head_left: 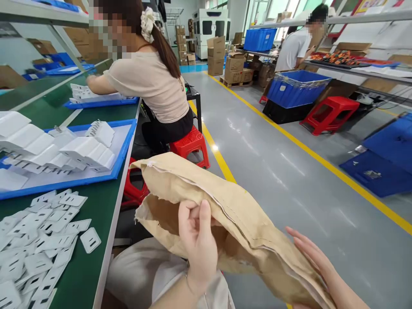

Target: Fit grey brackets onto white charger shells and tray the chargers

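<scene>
A large brown paper sack (pixel 199 184) lies across my lap, its torn mouth turned toward me. My left hand (pixel 197 244) is closed, pinching the near edge of the sack's opening. My right hand (pixel 317 257) rests flat against the sack's right side, fingers stretched out and together. Several small white plastic plates (pixel 38 244) lie loose on the green table (pixel 93 266) to my left.
A blue tray (pixel 124 150) with stacked white plastic parts sits further along the table. A person in a beige top sits on a red stool (pixel 191 143) ahead. Yellow floor lines, blue bins (pixel 294 88), another red stool (pixel 328 112) and cardboard boxes stand to the right.
</scene>
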A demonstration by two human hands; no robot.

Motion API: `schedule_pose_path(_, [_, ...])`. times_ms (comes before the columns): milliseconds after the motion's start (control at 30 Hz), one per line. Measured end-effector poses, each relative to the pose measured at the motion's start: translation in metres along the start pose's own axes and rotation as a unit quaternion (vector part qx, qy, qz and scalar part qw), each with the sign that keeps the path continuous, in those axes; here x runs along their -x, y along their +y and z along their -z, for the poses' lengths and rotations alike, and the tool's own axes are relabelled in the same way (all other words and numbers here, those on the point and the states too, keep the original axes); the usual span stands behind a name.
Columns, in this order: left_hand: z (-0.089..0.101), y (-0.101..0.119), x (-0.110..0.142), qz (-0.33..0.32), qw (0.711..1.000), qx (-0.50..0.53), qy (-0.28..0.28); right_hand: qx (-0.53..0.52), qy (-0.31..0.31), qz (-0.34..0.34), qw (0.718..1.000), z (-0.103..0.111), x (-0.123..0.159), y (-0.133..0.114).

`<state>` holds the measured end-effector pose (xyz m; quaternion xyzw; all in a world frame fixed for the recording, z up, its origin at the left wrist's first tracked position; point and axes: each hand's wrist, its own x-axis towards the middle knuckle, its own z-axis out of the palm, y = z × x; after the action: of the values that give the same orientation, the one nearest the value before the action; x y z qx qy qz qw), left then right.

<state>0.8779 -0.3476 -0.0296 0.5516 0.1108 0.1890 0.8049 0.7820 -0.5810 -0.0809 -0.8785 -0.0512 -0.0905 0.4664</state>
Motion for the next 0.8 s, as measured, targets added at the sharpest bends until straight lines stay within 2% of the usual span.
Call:
schedule_pose_path(67, [0.004, -0.012, 0.01, -0.007, 1.0, -0.008, 0.013, 0.078, -0.08, 0.021, 0.994, 0.003, -0.012, 0.006])
schedule_pose_path(167, [0.005, -0.041, 0.014, 0.019, 0.999, -0.039, -0.032, 0.054, -0.145, -0.05, 0.987, 0.001, -0.03, 0.033])
schedule_pose_path(233, [0.003, -0.063, -0.002, 0.054, 0.996, -0.051, -0.049, 0.003, -0.177, -0.103, 0.979, -0.015, -0.045, 0.057])
schedule_pose_path(300, [0.003, -0.085, -0.035, 0.064, 0.996, -0.054, -0.019, -0.044, -0.177, -0.146, 0.972, -0.046, -0.066, 0.076])
schedule_pose_path(367, [0.008, -0.1, -0.078, 0.069, 0.995, -0.056, 0.036, -0.084, -0.183, -0.173, 0.964, -0.09, -0.097, 0.085])
schedule_pose_path(467, [0.029, -0.103, -0.134, 0.08, 0.986, -0.067, 0.131, -0.134, -0.213, -0.183, 0.95, -0.167, -0.162, 0.074])
schedule_pose_path(500, [0.038, -0.099, -0.144, 0.077, 0.981, -0.075, 0.161, -0.147, -0.224, -0.18, 0.946, -0.194, -0.189, 0.065])
schedule_pose_path(567, [0.061, -0.083, -0.149, 0.057, 0.972, -0.097, 0.205, -0.159, -0.258, -0.159, 0.94, -0.25, -0.242, 0.04])
schedule_pose_path(633, [0.087, -0.062, -0.14, 0.041, 0.971, -0.125, 0.199, -0.173, -0.312, -0.124, 0.926, -0.309, -0.29, 0.007])
schedule_pose_path(700, [0.118, -0.038, -0.129, 0.059, 0.976, -0.16, 0.133, -0.202, -0.37, -0.087, 0.903, -0.366, -0.324, -0.031])
schedule_pose_path(767, [0.155, -0.01, -0.124, 0.075, 0.975, -0.187, 0.089, -0.234, -0.412, -0.056, 0.879, -0.413, -0.339, -0.068])
schedule_pose_path(800, [0.175, 0.006, -0.125, 0.082, 0.974, -0.199, 0.073, -0.248, -0.426, -0.043, 0.869, -0.429, -0.34, -0.084])
